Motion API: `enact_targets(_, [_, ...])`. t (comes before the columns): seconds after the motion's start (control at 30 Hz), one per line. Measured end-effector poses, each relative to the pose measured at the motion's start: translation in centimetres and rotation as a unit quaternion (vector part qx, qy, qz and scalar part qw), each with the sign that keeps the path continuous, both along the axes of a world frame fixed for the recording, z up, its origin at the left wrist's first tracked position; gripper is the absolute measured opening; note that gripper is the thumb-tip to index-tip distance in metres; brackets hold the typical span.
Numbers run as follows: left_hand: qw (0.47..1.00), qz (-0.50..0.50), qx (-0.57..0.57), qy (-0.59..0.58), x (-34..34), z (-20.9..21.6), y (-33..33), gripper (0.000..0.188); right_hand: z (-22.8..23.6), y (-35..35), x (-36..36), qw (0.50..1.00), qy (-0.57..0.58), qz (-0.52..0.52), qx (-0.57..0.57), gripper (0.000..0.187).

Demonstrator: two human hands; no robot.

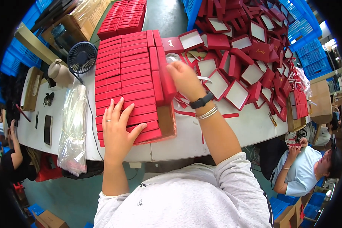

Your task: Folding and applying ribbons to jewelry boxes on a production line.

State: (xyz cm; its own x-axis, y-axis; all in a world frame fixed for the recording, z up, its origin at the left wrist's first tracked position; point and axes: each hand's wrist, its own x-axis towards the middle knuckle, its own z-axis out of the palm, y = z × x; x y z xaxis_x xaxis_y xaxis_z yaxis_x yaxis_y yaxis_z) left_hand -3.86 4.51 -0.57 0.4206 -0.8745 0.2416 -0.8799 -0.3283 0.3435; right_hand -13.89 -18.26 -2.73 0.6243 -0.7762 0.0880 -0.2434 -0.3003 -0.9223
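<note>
Rows of flat red boxes (135,74) are packed tightly in an open cardboard carton (166,121) in front of me. My left hand (117,127) lies on the near rows, its fingers spread and holding nothing. At the carton's right side, a red box (166,81) stands on edge, slightly smeared by motion. Closed fingers of my right hand (184,78) grip its upper right edge; the fingertips are partly hidden. Right of that hand, a large heap of loose red boxes (260,51) spreads over the table, several showing pale insides.
On the white table (186,146) stand a small dark fan (82,57), clear plastic bags (73,125), a phone (48,130) and a beige flask (60,72). More stacked red boxes (122,18) sit behind. Red ribbon (230,115) lies on the right. A co-worker (300,169) sits at right.
</note>
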Motion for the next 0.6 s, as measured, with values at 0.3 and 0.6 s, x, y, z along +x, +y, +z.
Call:
enact_targets(0.3, [0.999,-0.026,0.015,-0.041,-1.4,1.8,-1.0,0.061,-3.5,2.8,-0.3,0.986,-0.083,-0.122,-0.08,0.036])
enact_targets(0.6, [0.972,-0.127,0.096,-0.173,-3.5,1.8,-9.4,0.077,-4.0,6.4,-13.4,0.953,-0.229,-0.151,0.131,0.027])
